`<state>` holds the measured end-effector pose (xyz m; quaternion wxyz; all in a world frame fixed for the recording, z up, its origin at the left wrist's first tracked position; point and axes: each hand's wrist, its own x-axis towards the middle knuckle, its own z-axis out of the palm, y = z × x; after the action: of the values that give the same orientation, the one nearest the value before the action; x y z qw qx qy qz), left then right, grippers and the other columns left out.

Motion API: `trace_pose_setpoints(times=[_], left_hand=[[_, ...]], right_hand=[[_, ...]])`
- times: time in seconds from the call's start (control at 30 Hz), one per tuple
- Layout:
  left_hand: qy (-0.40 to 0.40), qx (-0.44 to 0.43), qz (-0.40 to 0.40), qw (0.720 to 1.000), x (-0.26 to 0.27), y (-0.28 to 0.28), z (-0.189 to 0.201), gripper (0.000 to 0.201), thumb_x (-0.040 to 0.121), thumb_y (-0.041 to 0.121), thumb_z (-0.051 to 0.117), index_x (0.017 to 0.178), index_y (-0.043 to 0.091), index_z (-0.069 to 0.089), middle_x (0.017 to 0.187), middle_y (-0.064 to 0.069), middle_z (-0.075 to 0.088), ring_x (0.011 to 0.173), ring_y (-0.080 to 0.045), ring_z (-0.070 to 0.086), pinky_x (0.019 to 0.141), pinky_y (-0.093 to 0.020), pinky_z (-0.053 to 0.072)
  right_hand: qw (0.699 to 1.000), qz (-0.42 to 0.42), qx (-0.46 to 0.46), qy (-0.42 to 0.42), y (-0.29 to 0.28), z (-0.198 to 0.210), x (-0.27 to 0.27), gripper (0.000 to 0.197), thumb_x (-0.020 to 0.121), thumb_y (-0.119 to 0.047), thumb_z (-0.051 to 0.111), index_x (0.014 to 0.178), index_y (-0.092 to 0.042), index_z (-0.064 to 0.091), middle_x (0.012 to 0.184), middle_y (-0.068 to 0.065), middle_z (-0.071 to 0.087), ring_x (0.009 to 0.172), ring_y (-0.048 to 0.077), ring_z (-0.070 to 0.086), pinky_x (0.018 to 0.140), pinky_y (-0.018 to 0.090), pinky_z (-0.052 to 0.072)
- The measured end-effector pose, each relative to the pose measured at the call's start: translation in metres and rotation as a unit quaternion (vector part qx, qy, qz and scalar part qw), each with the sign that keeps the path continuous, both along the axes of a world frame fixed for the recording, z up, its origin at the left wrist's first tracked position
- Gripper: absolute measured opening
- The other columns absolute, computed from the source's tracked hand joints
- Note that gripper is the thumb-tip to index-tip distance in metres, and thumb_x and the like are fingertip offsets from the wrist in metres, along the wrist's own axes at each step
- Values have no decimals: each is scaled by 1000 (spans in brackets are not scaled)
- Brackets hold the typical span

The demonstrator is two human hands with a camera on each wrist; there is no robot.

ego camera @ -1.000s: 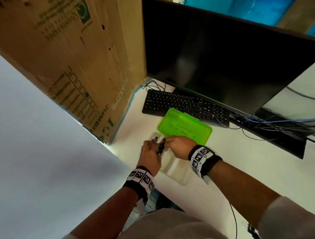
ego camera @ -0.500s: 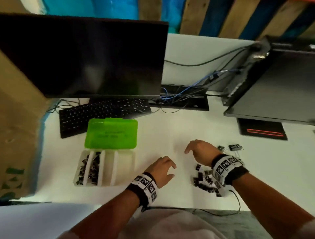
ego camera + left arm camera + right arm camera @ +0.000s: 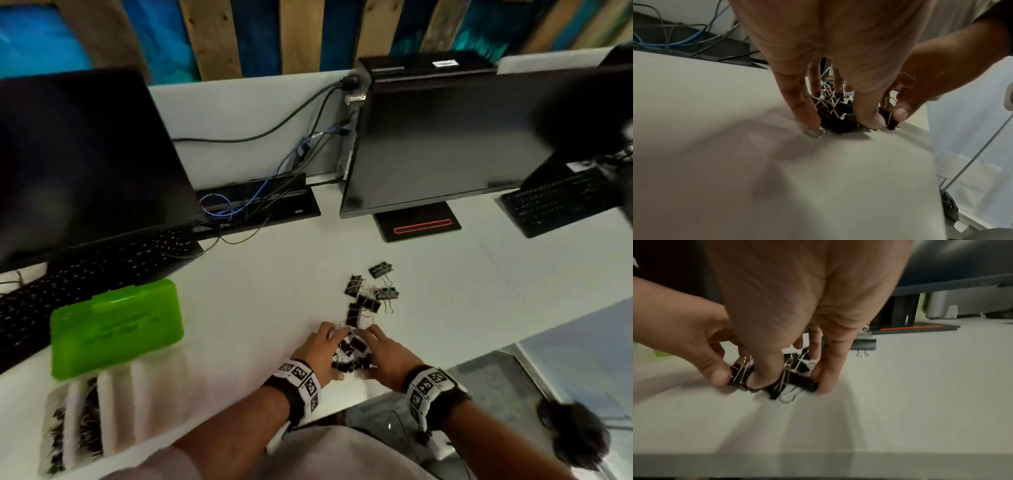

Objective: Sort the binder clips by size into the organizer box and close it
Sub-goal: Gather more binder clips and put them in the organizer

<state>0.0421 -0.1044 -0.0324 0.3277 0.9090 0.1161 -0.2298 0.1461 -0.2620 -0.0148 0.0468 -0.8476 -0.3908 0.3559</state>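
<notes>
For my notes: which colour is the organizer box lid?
Bright green lid, clearest in the head view.

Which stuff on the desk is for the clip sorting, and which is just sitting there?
For the job: binder clips, bigger binder clips, organizer box with green lid, left hand, right hand.

Just there: monitors, keyboards, cables.

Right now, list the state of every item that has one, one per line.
organizer box: open, two left compartments hold clips
green lid: flipped back
binder clip pile: on desk, gathered between both hands
larger clips: loose, unsorted
left hand: gripping pile
right hand: gripping pile
monitors: dark
</notes>
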Motion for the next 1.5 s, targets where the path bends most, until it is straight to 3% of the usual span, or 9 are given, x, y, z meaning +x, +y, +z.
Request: trace_pose_setpoints(times=[0.13, 0.27, 0.43, 0.63, 0.87, 1.0, 1.1, 1.2, 1.5], left_hand=[[-12, 22, -34, 999, 5, -5, -2, 51, 82, 21, 68, 126, 21, 44, 131, -5, 32, 111, -29, 51, 95, -45, 46], [-49, 10, 5, 999, 1, 1, -4, 37, 82, 10, 64, 116, 15, 49, 127, -6, 37, 99, -28, 57, 91, -38, 47], [-69, 8, 69, 995, -5, 18, 1, 22, 81, 4, 60, 100, 15, 53, 114, 0, 42, 86, -23, 59, 80, -28, 48], [-95, -16, 135, 986, -11, 42, 3, 18, 82, -3, 55, 84, 15, 57, 96, 11, 44, 80, -9, 62, 81, -18, 51], [-115, 0, 192, 975, -22, 64, 14, 6, 81, 15, 67, 82, 12, 62, 78, 10, 49, 78, -17, 58, 74, -27, 47], [-137, -3, 234, 962, -34, 77, 27, 2, 83, 11, 64, 81, 11, 63, 79, 6, 54, 75, -12, 55, 68, -18, 42], [-156, -15, 289, 944, -51, 91, 41, 5, 84, 7, 62, 81, 11, 63, 78, 6, 55, 72, -10, 52, 61, -7, 35], [-177, -25, 352, 919, -78, 106, 56, 7, 81, 4, 60, 81, 11, 63, 79, 0, 60, 71, -12, 52, 65, -16, 40], [-218, 36, 534, 816, -207, 149, 78, 5, 83, 11, 64, 82, 6, 64, 78, -7, 66, 64, -15, 52, 64, -21, 38]], right_hand=[[998, -11, 44, -33, 6, -19, -9, 62, 83, -25, 63, 138, -22, 34, 132, 4, 38, 112, 31, 50, 97, 39, 45], [994, -4, 100, -37, 17, -23, -11, 49, 83, -7, 54, 130, -18, 45, 125, 7, 49, 108, 29, 51, 93, 35, 43], [989, 4, 145, -19, 34, -15, -10, 24, 86, -11, 56, 110, -13, 59, 107, 8, 57, 96, 29, 57, 81, 32, 44], [988, 21, 149, 20, 57, 4, -4, 22, 82, -11, 60, 104, -11, 65, 105, 10, 66, 97, 26, 60, 86, 30, 46], [983, 52, 172, 47, 86, 28, 0, 28, 82, -4, 61, 108, -11, 67, 108, 10, 68, 98, 24, 61, 87, 22, 42], [978, 37, 194, 58, 113, 39, 0, 27, 79, -5, 64, 105, -13, 68, 105, 9, 69, 94, 23, 63, 84, 27, 49], [972, 63, 218, 62, 145, 44, -4, 28, 79, -4, 64, 105, -13, 68, 100, 4, 69, 81, 12, 59, 79, 19, 44], [963, 110, 238, 68, 185, 49, -18, 27, 79, -3, 65, 105, -13, 67, 89, -5, 62, 76, 7, 54, 74, 14, 41], [914, 258, 295, 106, 296, 60, -128, 28, 75, 2, 68, 100, -10, 69, 85, 6, 65, 73, 17, 56, 73, 25, 47]])
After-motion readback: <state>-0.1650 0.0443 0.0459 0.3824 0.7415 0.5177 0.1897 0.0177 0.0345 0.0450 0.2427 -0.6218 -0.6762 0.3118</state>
